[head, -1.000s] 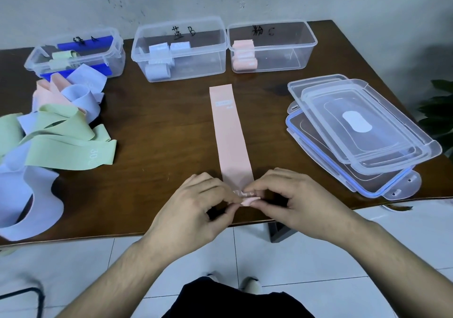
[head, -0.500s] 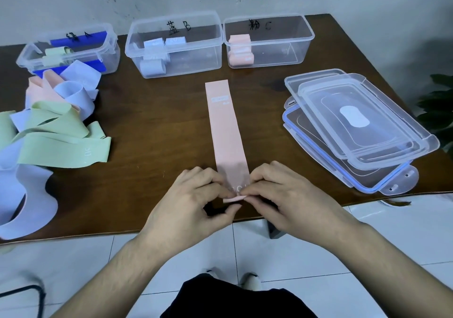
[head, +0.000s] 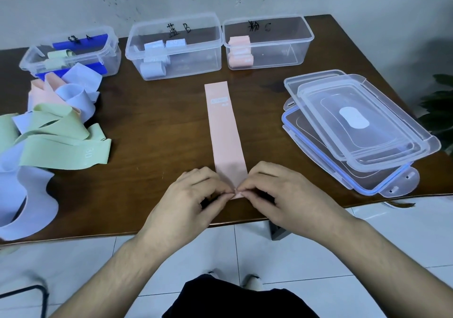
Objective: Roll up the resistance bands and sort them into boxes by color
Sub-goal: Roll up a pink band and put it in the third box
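Between the fingers of both hands sits the near end of the pink band (head: 224,131): the left hand (head: 188,200) and right hand (head: 282,195) pinch it at the table (head: 152,126) edge. Beyond the fingers the band lies flat, pointing toward the pink box (head: 268,42).

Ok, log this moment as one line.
step: starting roll | pink band: flat, near end pinched | left hand, right hand: pinching | pink box: open
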The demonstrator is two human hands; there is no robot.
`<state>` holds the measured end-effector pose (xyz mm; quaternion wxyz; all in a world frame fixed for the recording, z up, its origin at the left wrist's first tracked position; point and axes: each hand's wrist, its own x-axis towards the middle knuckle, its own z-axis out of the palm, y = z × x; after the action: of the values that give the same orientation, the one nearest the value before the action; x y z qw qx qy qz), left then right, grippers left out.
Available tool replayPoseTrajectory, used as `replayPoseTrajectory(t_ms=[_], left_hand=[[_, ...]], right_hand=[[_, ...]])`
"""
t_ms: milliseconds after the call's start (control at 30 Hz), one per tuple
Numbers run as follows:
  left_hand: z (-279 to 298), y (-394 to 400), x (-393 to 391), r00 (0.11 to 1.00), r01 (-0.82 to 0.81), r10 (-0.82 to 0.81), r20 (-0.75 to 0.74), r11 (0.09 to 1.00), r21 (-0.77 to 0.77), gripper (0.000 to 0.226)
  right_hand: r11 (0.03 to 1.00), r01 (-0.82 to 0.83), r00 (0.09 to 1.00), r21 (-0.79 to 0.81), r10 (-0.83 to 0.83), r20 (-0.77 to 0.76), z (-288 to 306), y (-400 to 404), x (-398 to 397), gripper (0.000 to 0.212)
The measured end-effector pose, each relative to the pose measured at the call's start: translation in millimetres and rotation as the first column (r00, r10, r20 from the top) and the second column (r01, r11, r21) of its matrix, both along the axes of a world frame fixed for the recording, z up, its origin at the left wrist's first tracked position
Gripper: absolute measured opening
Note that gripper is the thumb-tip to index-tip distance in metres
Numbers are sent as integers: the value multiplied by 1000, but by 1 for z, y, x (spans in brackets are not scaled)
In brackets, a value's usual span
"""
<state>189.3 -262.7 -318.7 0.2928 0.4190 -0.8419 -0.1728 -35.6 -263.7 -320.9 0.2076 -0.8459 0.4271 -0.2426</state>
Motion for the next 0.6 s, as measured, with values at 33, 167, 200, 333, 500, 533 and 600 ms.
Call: replayPoseTrajectory(t_ms=[33,167,200,333,500,533,600], left_hand=[[0,0,0,1000,-7,7,9,1000,-8,10],[-4,1,-2,999,-28,30,28,999,-43,16],[-4,1,-2,999,-31,32,28,998,-45,15],[-3,1,-2,999,-32,33,25,999,-45,15],[-1,2,-1,998,-1,3,59,999,-43,12],[-1,2,-1,998,-3,6,63,999,-42,12],[-2,2,-1,998,-16,18,65,999,-36,13]], right_hand=[[1000,-1,1000,-24,1,-2,-1,0,0,15],[988,-15,998,-153,6,-61,-3,-1,-2,15],[984,-26,997,-177,12,-80,-3,-1,-2,16],[969,-72,988,-237,37,-150,0,-3,1,14],[982,-81,984,-174,50,-171,3,1,-1,16],[985,-75,985,-155,48,-168,3,2,-1,16],[994,-48,992,-99,36,-125,3,1,0,17]])
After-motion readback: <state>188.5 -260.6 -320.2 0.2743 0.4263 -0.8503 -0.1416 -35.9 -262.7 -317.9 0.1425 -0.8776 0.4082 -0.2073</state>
